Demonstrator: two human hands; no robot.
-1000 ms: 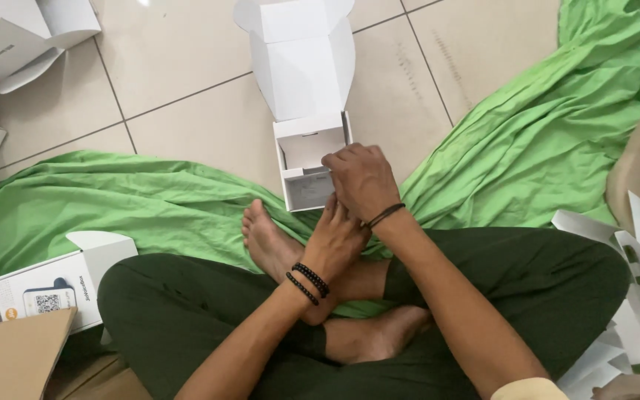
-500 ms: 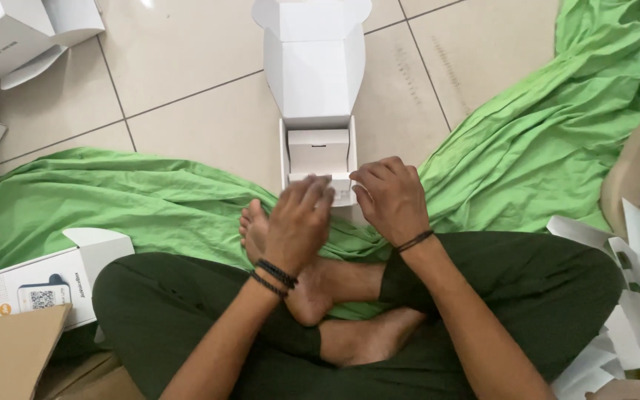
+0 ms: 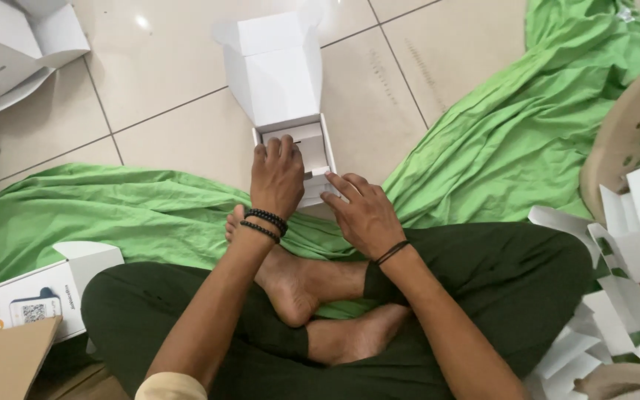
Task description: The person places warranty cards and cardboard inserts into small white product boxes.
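An open white cardboard box (image 3: pixel 279 78) lies on the tiled floor in front of my crossed legs, its lid flap raised toward the far side. My left hand (image 3: pixel 277 176), with black bead bracelets on the wrist, rests palm down over the box's near left part, fingers on the white insert (image 3: pixel 312 144) inside. My right hand (image 3: pixel 364 211), with a thin black wristband, touches the box's near right edge with fingers spread. Neither hand lifts anything.
A green cloth (image 3: pixel 512 141) spreads around my legs on the tiles. More white boxes (image 3: pixel 9 44) sit at far left, another printed box (image 3: pixel 46 292) and a brown cardboard sheet (image 3: pixel 1 363) at near left. Flat white carton pieces (image 3: pixel 631 244) pile at right beside a beige basket (image 3: pixel 624 133).
My hands have separated from one stacked position and moved forward onto the box. The view has tilted, so the box appears nearer.
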